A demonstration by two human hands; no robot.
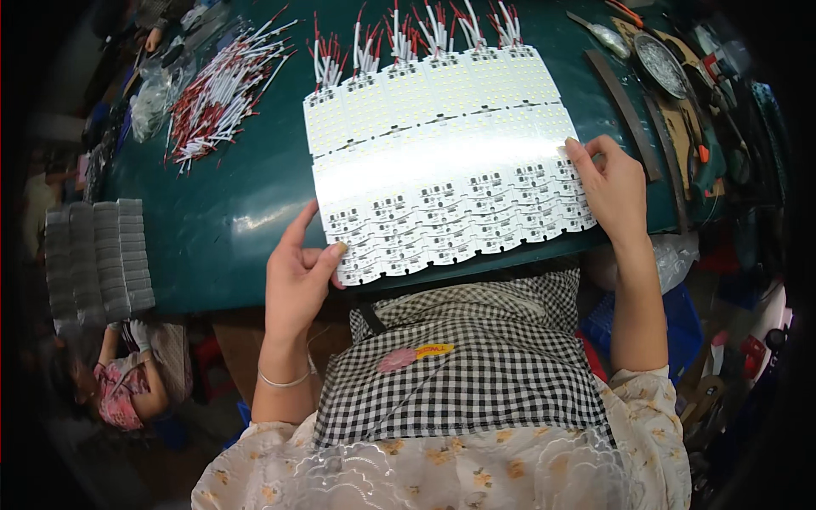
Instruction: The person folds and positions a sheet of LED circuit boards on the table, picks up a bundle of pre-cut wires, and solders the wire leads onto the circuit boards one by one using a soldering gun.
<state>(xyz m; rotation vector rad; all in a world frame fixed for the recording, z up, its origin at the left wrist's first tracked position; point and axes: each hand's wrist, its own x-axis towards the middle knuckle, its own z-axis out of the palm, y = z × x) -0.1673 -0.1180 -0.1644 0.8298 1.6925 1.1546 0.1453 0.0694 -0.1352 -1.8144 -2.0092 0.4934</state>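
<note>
A white LED circuit board panel [442, 144] lies at the front edge of the green table, its near edge notched and slightly overhanging. Rows of small yellowish LEDs and black components cover it. Along its far edge stand several bunches of red and white wires [404, 38]. My left hand [297, 272] grips the panel's near left corner, thumb on top and fingers at the side and beneath. On the opposite side my right hand [608, 183] pinches the right edge, thumb on the face; its other fingertips are partly hidden.
A heap of loose red and white wires [225, 93] lies on the green table [221, 246] at far left. Grey stacked parts [98, 259] stand left. Dark metal bars [625, 115], a round dish [661, 64] and tools lie right. Another person [127, 378] sits lower left.
</note>
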